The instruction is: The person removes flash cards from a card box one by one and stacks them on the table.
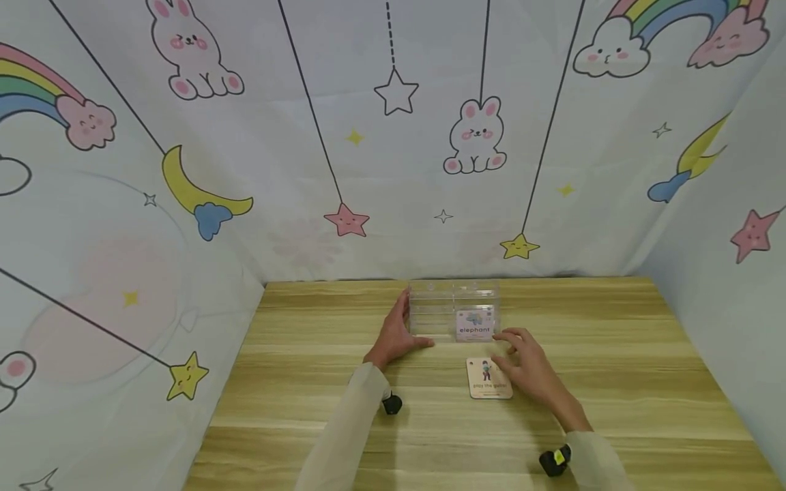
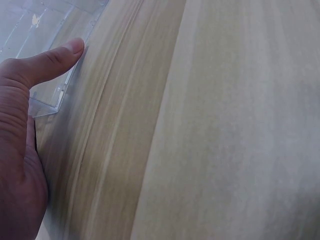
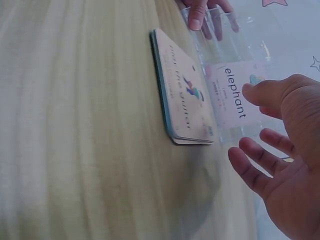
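Note:
A clear plastic box (image 1: 432,320) with compartments stands near the back of the table. Its right front compartment holds an elephant card (image 1: 475,326), lettering facing out. My left hand (image 1: 396,335) is at the box's left end, fingers straight along that side and thumb stretched across the front edge. In the right wrist view, some of those fingers show through the plastic. My right hand (image 1: 527,365) hovers by the box's right front corner, fingers spread and nothing between them. Just left of it lies a small stack of cards (image 3: 182,92), topped by a "play the guitar" card (image 1: 489,378).
The wood-grain table (image 1: 307,409) ends at a white cloth backdrop (image 1: 295,170) printed with rabbits, stars and rainbows. Cloth also hangs along the left and right sides. A small black device (image 1: 391,404) sits on the left wrist, another (image 1: 555,461) on the right.

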Demonstrator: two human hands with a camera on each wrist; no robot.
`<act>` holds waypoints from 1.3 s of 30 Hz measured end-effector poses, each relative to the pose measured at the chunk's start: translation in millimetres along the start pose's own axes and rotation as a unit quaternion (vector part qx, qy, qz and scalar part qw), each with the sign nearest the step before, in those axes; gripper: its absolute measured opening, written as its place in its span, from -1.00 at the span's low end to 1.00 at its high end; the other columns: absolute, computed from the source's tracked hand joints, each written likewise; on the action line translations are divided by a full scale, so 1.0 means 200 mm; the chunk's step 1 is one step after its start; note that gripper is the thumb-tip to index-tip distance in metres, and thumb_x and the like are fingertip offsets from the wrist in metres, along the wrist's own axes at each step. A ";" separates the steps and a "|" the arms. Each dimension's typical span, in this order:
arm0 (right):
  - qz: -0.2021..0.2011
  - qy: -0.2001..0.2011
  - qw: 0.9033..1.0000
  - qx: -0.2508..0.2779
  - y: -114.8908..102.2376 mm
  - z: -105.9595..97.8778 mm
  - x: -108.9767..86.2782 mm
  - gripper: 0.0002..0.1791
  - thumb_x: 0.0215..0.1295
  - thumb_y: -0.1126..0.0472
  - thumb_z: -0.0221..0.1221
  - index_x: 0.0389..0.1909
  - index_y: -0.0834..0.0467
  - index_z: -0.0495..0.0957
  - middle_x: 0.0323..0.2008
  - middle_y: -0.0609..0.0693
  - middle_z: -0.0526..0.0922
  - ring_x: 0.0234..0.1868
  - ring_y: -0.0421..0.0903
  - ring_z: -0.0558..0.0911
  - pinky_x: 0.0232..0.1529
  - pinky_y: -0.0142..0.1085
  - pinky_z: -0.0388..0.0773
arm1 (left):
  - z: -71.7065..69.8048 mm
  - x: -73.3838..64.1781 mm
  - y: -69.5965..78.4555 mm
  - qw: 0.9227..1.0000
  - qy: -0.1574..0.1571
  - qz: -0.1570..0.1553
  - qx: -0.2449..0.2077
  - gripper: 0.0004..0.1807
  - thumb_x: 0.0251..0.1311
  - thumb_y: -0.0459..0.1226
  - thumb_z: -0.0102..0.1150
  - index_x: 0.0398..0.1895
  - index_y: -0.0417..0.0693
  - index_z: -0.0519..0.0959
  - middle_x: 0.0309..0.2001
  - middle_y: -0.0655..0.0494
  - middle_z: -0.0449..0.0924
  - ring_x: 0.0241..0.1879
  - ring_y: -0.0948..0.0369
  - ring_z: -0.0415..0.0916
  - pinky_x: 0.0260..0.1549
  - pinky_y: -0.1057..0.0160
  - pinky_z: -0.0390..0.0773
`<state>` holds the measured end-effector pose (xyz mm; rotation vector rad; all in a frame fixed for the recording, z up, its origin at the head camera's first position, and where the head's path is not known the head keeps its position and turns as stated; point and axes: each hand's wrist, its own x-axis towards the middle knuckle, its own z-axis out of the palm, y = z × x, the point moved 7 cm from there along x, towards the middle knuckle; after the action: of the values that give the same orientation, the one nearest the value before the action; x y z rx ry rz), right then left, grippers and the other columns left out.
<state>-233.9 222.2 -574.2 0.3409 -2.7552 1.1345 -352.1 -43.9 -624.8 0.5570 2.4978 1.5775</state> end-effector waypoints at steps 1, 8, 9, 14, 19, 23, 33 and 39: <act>0.000 0.002 1.000 0.006 0.00 -0.01 0.01 -0.56 0.33 0.29 0.39 0.20 0.29 0.60 0.24 0.27 0.48 -0.09 0.12 0.61 -0.18 -0.09 0.66 | 0.00 0.00 0.00 1.000 0.000 0.000 -0.001 0.49 -0.14 -0.24 0.75 0.72 0.14 -0.21 0.67 0.08 -0.09 0.59 0.15 0.00 0.48 0.29 0.19; -0.009 -0.002 1.000 0.025 -0.02 -0.02 0.09 -0.53 0.38 0.28 0.35 0.27 0.28 0.55 0.38 0.28 0.38 -0.04 0.14 0.61 -0.28 -0.28 0.69 | 0.00 -0.01 0.01 1.000 0.000 0.002 -0.001 0.48 -0.13 -0.22 0.75 0.72 0.13 -0.20 0.66 0.05 -0.08 0.59 0.12 0.03 0.49 0.22 0.22; -0.010 -0.002 1.000 0.025 -0.02 -0.02 0.10 -0.53 0.39 0.28 0.35 0.28 0.27 0.55 0.38 0.27 0.38 -0.04 0.14 0.61 -0.28 -0.28 0.69 | 0.00 -0.01 0.01 1.000 0.001 0.003 0.001 0.48 -0.13 -0.22 0.75 0.72 0.13 -0.20 0.66 0.04 -0.08 0.59 0.12 0.03 0.49 0.22 0.22; -0.017 0.002 0.999 0.032 -0.02 -0.01 0.15 -0.52 0.39 0.29 0.34 0.29 0.28 0.54 0.39 0.31 0.37 -0.07 0.15 0.63 -0.28 -0.22 0.71 | 0.00 -0.01 0.00 1.000 0.003 0.001 0.005 0.48 -0.12 -0.21 0.74 0.72 0.13 -0.20 0.66 0.04 -0.08 0.59 0.11 0.03 0.49 0.20 0.23; -0.008 0.002 0.999 0.043 -0.01 0.00 0.17 -0.50 0.40 0.30 0.34 0.32 0.26 0.52 0.41 0.31 0.37 -0.05 0.18 0.62 -0.23 -0.17 0.69 | 0.00 -0.01 0.00 1.000 0.003 0.002 0.003 0.47 -0.12 -0.21 0.74 0.72 0.15 -0.20 0.67 0.04 -0.08 0.59 0.11 0.02 0.49 0.20 0.21; -0.002 -0.001 0.999 0.053 -0.01 0.02 0.18 -0.53 0.41 0.30 0.33 0.30 0.22 0.54 0.33 0.25 0.44 -0.04 0.19 0.60 -0.19 -0.15 0.64 | 0.00 0.00 0.00 1.000 0.004 0.006 0.005 0.47 -0.12 -0.21 0.74 0.72 0.12 -0.20 0.67 0.02 -0.08 0.59 0.08 0.02 0.49 0.17 0.21; 0.003 0.000 0.998 0.064 0.00 0.04 0.18 -0.66 0.38 0.31 0.34 0.15 0.13 0.66 0.14 0.08 0.63 -0.03 0.07 0.60 -0.09 -0.02 0.61 | -0.01 -0.01 0.00 1.000 0.003 0.005 0.003 0.47 -0.12 -0.21 0.74 0.72 0.10 -0.20 0.67 0.05 -0.09 0.59 0.11 0.03 0.49 0.18 0.21; 0.006 0.003 0.998 0.063 0.00 0.03 0.20 -0.65 0.39 0.31 0.34 0.16 0.12 0.66 0.13 0.08 0.65 -0.03 0.06 0.59 -0.12 -0.07 0.63 | 0.00 -0.01 -0.01 1.000 0.003 0.000 0.007 0.47 -0.11 -0.20 0.74 0.72 0.13 -0.20 0.67 0.08 -0.08 0.59 0.14 0.02 0.49 0.22 0.20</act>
<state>-273.2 211.4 -569.0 0.3343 -2.6899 1.3139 -351.5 -45.5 -625.5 0.5553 2.5163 1.5647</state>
